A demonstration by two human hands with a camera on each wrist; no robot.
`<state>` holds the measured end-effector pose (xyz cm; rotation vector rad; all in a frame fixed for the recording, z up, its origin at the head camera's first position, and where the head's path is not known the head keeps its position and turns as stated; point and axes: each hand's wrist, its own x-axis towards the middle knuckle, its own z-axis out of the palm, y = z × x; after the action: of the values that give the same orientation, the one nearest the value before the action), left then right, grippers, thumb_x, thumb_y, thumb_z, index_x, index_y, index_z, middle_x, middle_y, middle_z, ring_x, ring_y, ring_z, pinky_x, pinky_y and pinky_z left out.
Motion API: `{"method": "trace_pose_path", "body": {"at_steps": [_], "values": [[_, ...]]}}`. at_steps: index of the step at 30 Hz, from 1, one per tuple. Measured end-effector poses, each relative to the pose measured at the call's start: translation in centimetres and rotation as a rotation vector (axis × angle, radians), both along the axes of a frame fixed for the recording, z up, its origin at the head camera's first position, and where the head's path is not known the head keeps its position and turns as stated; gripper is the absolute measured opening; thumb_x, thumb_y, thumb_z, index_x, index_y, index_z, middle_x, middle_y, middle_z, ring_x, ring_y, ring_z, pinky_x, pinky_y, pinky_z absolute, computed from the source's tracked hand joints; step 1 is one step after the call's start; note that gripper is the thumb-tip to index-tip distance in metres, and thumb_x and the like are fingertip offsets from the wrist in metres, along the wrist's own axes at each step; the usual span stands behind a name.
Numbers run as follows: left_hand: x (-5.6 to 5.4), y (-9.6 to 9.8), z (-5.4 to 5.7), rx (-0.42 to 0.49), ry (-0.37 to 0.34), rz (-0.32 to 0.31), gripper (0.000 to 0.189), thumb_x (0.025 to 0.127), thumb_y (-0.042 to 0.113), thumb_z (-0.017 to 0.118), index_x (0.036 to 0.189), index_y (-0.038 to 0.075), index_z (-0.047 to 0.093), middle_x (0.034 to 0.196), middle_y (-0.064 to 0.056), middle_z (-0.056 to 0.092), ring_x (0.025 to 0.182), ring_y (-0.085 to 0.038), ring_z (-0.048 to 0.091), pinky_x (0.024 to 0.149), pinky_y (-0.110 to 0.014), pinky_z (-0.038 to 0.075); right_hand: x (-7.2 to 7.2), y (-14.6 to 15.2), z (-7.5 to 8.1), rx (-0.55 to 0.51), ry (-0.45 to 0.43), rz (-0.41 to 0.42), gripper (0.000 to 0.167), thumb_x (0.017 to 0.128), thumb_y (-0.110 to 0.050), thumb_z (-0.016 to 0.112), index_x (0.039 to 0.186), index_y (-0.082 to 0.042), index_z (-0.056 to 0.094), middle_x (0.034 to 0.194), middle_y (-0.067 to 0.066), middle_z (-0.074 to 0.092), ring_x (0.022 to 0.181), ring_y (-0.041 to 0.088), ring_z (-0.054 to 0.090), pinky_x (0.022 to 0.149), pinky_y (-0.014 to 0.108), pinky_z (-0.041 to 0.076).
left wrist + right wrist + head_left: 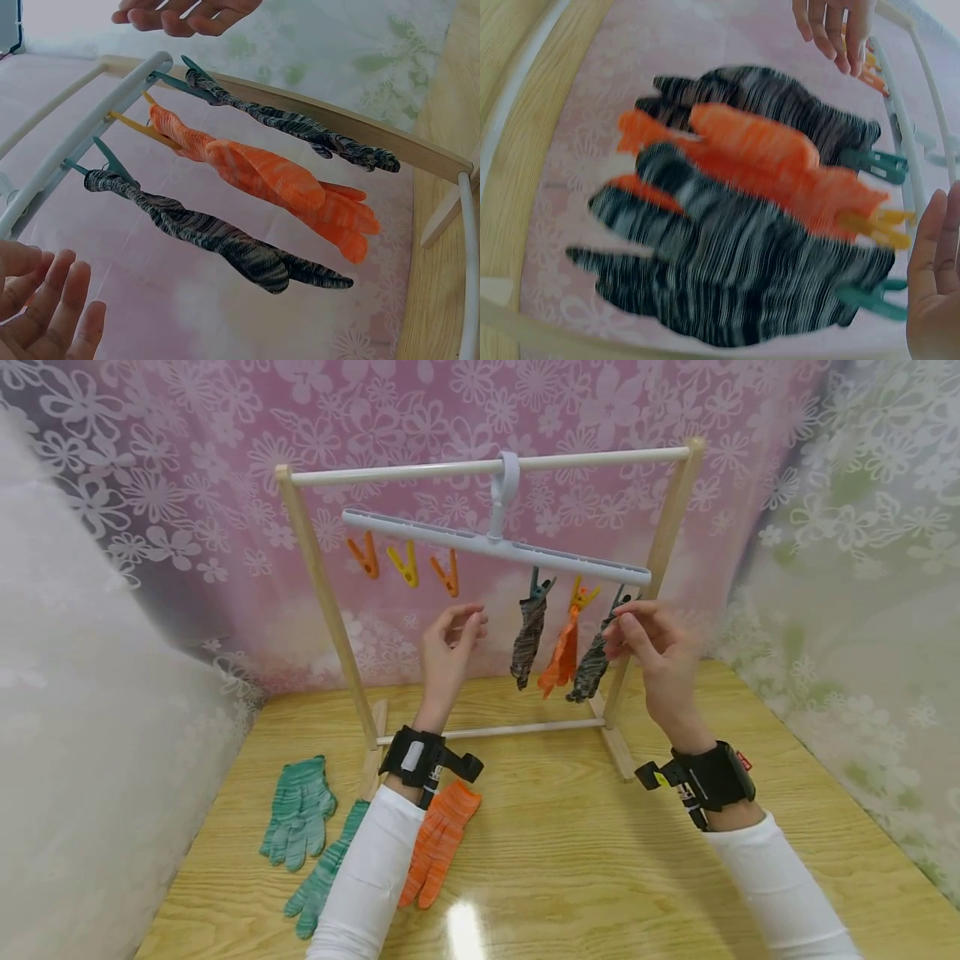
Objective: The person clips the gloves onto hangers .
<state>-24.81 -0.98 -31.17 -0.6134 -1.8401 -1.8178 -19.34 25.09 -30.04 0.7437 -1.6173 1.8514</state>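
Note:
A light grey hanger slants on the rack's rail, its right end lower. From its right half hang a black-and-grey striped glove, an orange glove and another striped glove, each held by a clothespin. My right hand is beside the outermost striped glove, overlapping it in the head view; the wrist views show its fingers extended and apart from the glove. My left hand is raised below the hanger's middle, fingers loosely bent around nothing. Orange clothespins and a yellow clothespin hang bare on the left half.
The wooden rack stands on the wood-grain table, with a white lower crossbar. At the front left lie a green glove, another green glove and an orange glove. Flowered curtains surround the table.

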Motion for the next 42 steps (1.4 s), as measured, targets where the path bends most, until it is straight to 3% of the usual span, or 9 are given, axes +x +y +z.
{"method": "trace_pose_path", "body": {"at_steps": [4,9,16,20,25,33,42], "values": [[-0.3,-1.0,-0.5,-0.005,-0.032,0.001,0.027,0.105,0.019,0.058,0.123,0.001,0.069,0.106,-0.019,0.073,0.09,-0.036,0.07,0.082,-0.045,0.06,-0.4,-1.8,0.2,0.037,-0.022,0.027,0.019,0.105,-0.006,0.054,0.115,0.007,0.064,0.091,0.006,0.068,0.075,0.018,0.066,0.071,0.024,0.059],[-0.2,-2.3,-0.9,-0.007,-0.047,0.019,0.03,0.106,0.022,0.056,0.121,-0.001,0.069,0.102,-0.02,0.073,0.089,-0.04,0.07,0.078,-0.034,0.061,-1.2,-4.7,0.7,0.116,-0.087,0.062,0.022,0.106,-0.011,0.054,0.12,0.002,0.065,0.097,0.005,0.07,0.082,0.019,0.067,0.071,0.027,0.06],[0.5,-3.8,-1.5,-0.019,-0.052,0.043,0.029,0.106,0.02,0.056,0.116,-0.003,0.07,0.094,-0.02,0.073,0.082,-0.031,0.072,0.071,-0.025,0.059,-3.1,-10.3,2.0,0.303,-0.17,0.096,0.036,0.106,-0.014,0.055,0.14,0.0,0.056,0.126,0.017,0.065,0.104,0.029,0.067,0.086,0.037,0.06],[0.9,-4.5,-2.1,-0.036,-0.058,0.041,0.029,0.106,0.021,0.057,0.113,-0.003,0.072,0.093,-0.019,0.074,0.079,-0.026,0.073,0.071,-0.032,0.061,-4.4,-13.1,2.6,0.378,-0.215,0.084,0.047,0.106,-0.014,0.055,0.15,-0.003,0.045,0.143,0.019,0.054,0.124,0.034,0.059,0.1,0.041,0.054],[1.4,-5.3,-3.0,-0.083,-0.066,0.022,0.027,0.105,0.021,0.058,0.11,0.0,0.074,0.091,-0.018,0.074,0.081,-0.036,0.072,0.074,-0.046,0.061,-5.9,-15.6,3.4,0.318,-0.26,0.054,0.053,0.105,-0.019,0.057,0.154,-0.006,0.041,0.147,0.018,0.051,0.132,0.031,0.054,0.106,0.042,0.049],[2.5,-6.7,-4.4,-0.281,-0.097,0.043,0.023,0.105,0.017,0.059,0.108,0.001,0.075,0.092,-0.012,0.075,0.081,-0.028,0.073,0.073,-0.044,0.062,-7.1,-16.9,3.7,0.137,-0.264,0.123,0.043,0.104,-0.011,0.058,0.145,-0.002,0.05,0.134,0.025,0.061,0.12,0.023,0.063,0.104,0.045,0.05],[3.0,-7.2,-6.0,-0.613,-0.078,0.065,0.021,0.104,0.023,0.061,0.107,0.009,0.077,0.094,-0.003,0.077,0.08,-0.02,0.075,0.071,-0.03,0.06,-6.5,-16.2,3.6,0.185,-0.246,0.106,0.043,0.103,-0.011,0.06,0.145,-0.004,0.052,0.13,0.022,0.064,0.109,0.027,0.065,0.092,0.034,0.056]]}}
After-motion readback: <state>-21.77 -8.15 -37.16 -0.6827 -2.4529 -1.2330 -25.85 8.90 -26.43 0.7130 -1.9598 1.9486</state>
